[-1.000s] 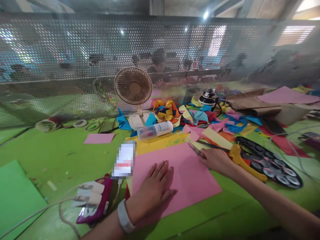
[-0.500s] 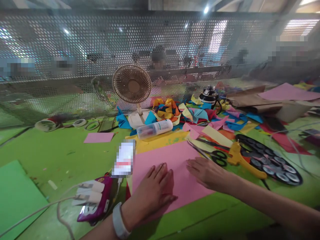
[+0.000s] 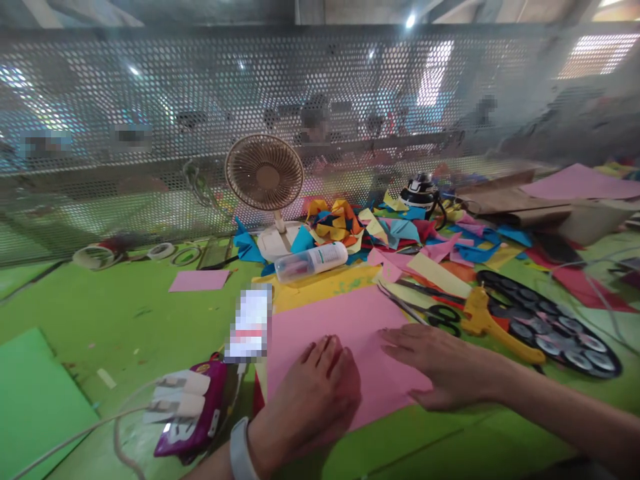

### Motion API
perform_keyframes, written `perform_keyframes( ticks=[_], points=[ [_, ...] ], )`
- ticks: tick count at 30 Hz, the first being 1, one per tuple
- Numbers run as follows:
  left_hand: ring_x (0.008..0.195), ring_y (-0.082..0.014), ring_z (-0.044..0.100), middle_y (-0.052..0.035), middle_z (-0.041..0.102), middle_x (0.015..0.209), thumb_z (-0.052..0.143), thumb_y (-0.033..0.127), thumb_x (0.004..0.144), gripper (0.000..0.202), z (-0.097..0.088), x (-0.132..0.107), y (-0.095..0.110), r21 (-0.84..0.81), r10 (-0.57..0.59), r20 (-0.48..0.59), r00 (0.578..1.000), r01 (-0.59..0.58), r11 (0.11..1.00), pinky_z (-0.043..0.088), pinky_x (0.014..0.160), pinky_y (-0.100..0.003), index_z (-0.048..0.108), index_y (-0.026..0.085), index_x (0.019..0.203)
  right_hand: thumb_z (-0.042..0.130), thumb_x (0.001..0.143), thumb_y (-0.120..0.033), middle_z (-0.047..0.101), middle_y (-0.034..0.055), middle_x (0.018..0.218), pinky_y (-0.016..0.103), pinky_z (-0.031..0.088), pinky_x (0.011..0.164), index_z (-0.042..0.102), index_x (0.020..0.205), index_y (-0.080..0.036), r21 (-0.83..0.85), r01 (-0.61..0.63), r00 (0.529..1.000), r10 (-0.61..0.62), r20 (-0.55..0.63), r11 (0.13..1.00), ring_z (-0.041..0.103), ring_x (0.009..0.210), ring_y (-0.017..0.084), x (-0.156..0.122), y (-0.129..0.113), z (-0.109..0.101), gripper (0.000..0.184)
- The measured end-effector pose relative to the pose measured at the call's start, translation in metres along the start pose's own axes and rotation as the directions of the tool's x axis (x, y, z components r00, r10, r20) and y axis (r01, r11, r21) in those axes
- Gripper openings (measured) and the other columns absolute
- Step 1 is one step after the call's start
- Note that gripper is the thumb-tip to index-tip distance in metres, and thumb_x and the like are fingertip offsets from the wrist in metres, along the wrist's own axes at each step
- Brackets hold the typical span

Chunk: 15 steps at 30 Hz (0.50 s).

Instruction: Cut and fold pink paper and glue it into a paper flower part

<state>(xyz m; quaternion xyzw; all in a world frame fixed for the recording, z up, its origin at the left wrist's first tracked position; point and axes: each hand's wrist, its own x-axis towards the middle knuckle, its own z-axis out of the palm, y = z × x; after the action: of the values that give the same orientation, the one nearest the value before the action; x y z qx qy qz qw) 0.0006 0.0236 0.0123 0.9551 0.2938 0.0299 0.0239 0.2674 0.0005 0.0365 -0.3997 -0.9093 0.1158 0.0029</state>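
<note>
A pink paper sheet (image 3: 340, 320) lies flat on the green table in front of me. My left hand (image 3: 313, 393) rests palm down on its near left part, fingers stretched out; a white band is on that wrist. My right hand (image 3: 440, 367) lies flat on the sheet's right side, fingers pointing left and holding nothing. Black-handled scissors (image 3: 430, 312) lie just beyond my right hand, beside a yellow tool (image 3: 493, 323).
A small desk fan (image 3: 265, 180), a plastic bottle (image 3: 310, 260) and a heap of coloured paper scraps (image 3: 380, 233) stand behind the sheet. A black paint palette (image 3: 550, 320) lies right. A purple pouch (image 3: 193, 413) with cables sits left. Perforated metal screen (image 3: 150, 133) closes the back.
My right hand left the scissors at the sheet's far right corner and came back onto the pink sheet, lying flat. My left hand stayed on the sheet.
</note>
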Motion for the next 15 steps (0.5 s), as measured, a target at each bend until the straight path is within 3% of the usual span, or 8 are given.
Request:
perform_keyframes(
  ticks=[2, 4, 8, 13, 15],
  points=[
    [0.124, -0.0341, 0.043, -0.0192, 0.047, 0.135, 0.050, 0.036, 0.088, 0.051, 0.000, 0.001, 0.001, 0.013, 0.008, 0.005, 1.000, -0.009, 1.000, 0.035, 0.102, -0.048, 0.042, 0.010, 0.131, 0.060, 0.074, -0.032, 0.048, 0.0196, 0.134, 0.042, 0.038, 0.101, 0.049, 0.129, -0.008, -0.002, 0.002, 1.000, -0.002, 0.013, 1.000, 0.046, 0.122, 0.031, -0.001, -0.001, -0.004, 0.060],
    [0.124, -0.0337, 0.043, -0.0186, 0.048, 0.134, 0.047, 0.033, 0.090, 0.047, 0.002, 0.001, 0.001, 0.022, 0.021, 0.001, 1.000, -0.021, 1.000, 0.036, 0.101, -0.047, 0.042, 0.011, 0.131, 0.054, 0.077, -0.022, 0.051, 0.0183, 0.132, 0.040, 0.040, 0.099, 0.051, 0.127, -0.008, -0.034, -0.005, 1.000, 0.005, -0.006, 0.999, 0.049, 0.120, 0.028, 0.000, -0.002, -0.004, 0.052],
    [0.124, -0.0339, 0.043, -0.0187, 0.047, 0.134, 0.045, 0.030, 0.090, 0.045, 0.005, 0.000, 0.002, 0.025, 0.012, -0.023, 1.000, -0.011, 1.000, 0.036, 0.101, -0.049, 0.043, 0.011, 0.131, 0.047, 0.077, -0.007, 0.057, 0.0166, 0.123, 0.037, 0.044, 0.094, 0.054, 0.121, -0.010, -0.117, 0.043, 0.994, -0.054, -0.092, 0.992, 0.054, 0.113, 0.026, 0.004, 0.005, 0.009, 0.045],
    [0.117, -0.0357, 0.049, -0.0188, 0.052, 0.130, 0.051, 0.046, 0.085, 0.057, 0.001, 0.004, 0.008, 0.002, -0.014, -0.095, 0.995, 0.014, 1.000, 0.039, 0.096, -0.053, 0.043, 0.014, 0.131, 0.043, 0.083, -0.007, 0.066, 0.0119, 0.096, 0.032, 0.047, 0.081, 0.060, 0.104, -0.013, -0.139, 0.010, 0.966, -0.045, -0.255, 0.990, 0.062, 0.089, 0.020, 0.011, 0.011, 0.020, 0.028],
    [0.111, -0.0307, 0.055, -0.0154, 0.058, 0.124, 0.050, 0.038, 0.087, 0.047, 0.000, 0.006, 0.009, 0.014, 0.018, -0.171, 0.985, -0.016, 1.000, 0.040, 0.097, -0.051, 0.045, 0.014, 0.128, 0.044, 0.083, -0.008, 0.065, 0.0088, 0.084, 0.031, 0.047, 0.077, 0.060, 0.096, -0.014, -0.161, 0.022, 0.942, -0.074, -0.328, 0.987, 0.061, 0.079, 0.018, 0.015, 0.006, 0.018, 0.022]
  ],
)
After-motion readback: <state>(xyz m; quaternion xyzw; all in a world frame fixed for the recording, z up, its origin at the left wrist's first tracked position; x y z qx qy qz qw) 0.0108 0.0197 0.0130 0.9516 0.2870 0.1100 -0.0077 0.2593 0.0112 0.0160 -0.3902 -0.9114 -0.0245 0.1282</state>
